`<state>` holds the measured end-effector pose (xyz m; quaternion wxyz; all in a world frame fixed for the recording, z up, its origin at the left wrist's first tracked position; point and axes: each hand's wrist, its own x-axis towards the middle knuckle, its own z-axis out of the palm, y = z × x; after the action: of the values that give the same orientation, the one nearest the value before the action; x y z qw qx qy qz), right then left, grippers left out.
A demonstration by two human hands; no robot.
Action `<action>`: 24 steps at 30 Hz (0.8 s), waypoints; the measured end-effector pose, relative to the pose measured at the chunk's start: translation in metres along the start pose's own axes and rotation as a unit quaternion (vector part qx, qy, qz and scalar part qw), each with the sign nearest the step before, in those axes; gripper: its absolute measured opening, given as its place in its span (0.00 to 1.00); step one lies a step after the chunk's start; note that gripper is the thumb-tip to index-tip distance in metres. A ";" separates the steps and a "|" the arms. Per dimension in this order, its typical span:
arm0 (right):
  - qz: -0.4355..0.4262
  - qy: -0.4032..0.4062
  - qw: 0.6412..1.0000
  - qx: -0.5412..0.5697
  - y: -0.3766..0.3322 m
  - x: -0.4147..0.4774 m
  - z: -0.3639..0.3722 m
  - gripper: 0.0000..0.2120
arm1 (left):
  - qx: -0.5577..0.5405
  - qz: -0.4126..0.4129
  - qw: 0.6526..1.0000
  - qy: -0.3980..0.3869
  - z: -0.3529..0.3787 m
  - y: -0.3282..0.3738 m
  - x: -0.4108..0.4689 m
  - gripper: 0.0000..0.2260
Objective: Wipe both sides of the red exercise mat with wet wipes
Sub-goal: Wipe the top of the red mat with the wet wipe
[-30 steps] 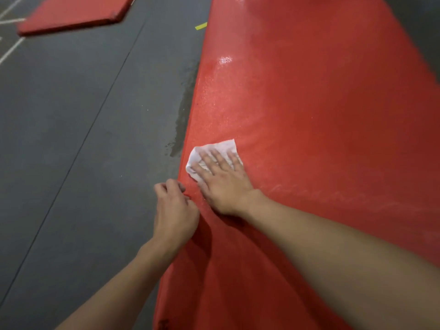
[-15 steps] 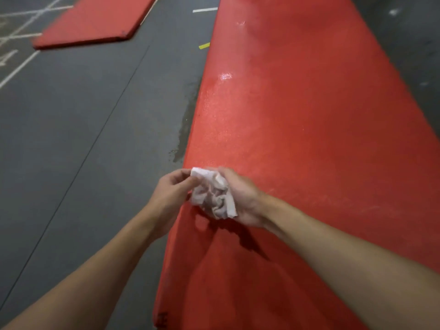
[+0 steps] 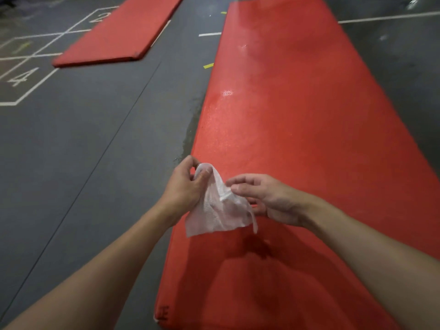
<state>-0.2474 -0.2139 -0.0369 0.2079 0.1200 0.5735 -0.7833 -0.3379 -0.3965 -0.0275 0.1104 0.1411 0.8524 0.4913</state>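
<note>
Left hand [image 3: 183,186] thumb and fingers pinch the top of the white wet wipe [image 3: 214,215]. The wipe was crumpled half a second ago and now hangs unfolded above the red exercise mat [image 3: 297,115]. Right hand [image 3: 269,198] fingers, loosely spread, touch its fold; grip cannot be confirmed. Painted grey floor [image 3: 95,139] numerals read "4" [image 3: 22,77] and "2" [image 3: 101,17].
</note>
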 end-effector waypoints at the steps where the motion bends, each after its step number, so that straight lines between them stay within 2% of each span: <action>1: -0.012 0.026 0.999 -0.031 -0.001 0.000 0.002 0.06 | 0.007 -0.001 1.000 -0.001 0.000 0.001 0.000 0.11; 3: -0.029 0.059 0.998 -0.021 -0.002 -0.001 0.002 0.08 | 0.003 -0.013 1.000 -0.014 0.000 0.004 -0.001 0.11; 5: -0.031 0.022 0.999 -0.020 -0.003 -0.005 0.001 0.22 | -0.017 -0.020 0.999 -0.033 0.002 0.008 -0.002 0.10; 6: -0.024 0.008 0.996 -0.084 -0.002 -0.008 0.001 0.28 | -0.033 -0.022 0.998 -0.047 0.004 0.010 -0.003 0.10; 7: -0.024 0.006 0.987 -0.161 -0.001 -0.011 0.002 0.29 | -0.044 -0.024 0.997 -0.062 0.004 0.012 -0.003 0.09; 8: -0.040 0.025 0.975 -0.218 0.001 -0.010 0.004 0.23 | -0.045 -0.023 0.996 -0.072 0.005 0.013 -0.003 0.09; 10: -0.089 0.114 0.961 -0.234 0.005 -0.005 0.006 0.09 | -0.025 -0.017 0.997 -0.075 0.005 0.015 -0.003 0.10; 12: -0.108 0.211 0.946 -0.222 0.008 0.000 0.003 0.12 | -0.011 -0.021 0.997 -0.073 0.004 0.016 -0.004 0.13; 15: -0.100 0.259 0.938 -0.208 0.011 0.000 -0.004 0.16 | 0.000 -0.040 0.995 -0.095 0.005 0.019 -0.004 0.16; 19: -0.091 0.349 0.913 -0.192 0.013 -0.004 -0.021 0.12 | -0.032 -0.058 0.992 -0.111 0.014 0.027 0.000 0.20; 24: -0.100 0.423 0.886 -0.159 -0.003 -0.030 -0.060 0.10 | -0.103 -0.030 0.991 -0.077 0.058 0.055 0.015 0.19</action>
<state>-0.2248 -0.1507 -0.0406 -0.1174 0.3474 0.7328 -0.5731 -0.3255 -0.3180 -0.0094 0.2045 0.1412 0.7899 0.5607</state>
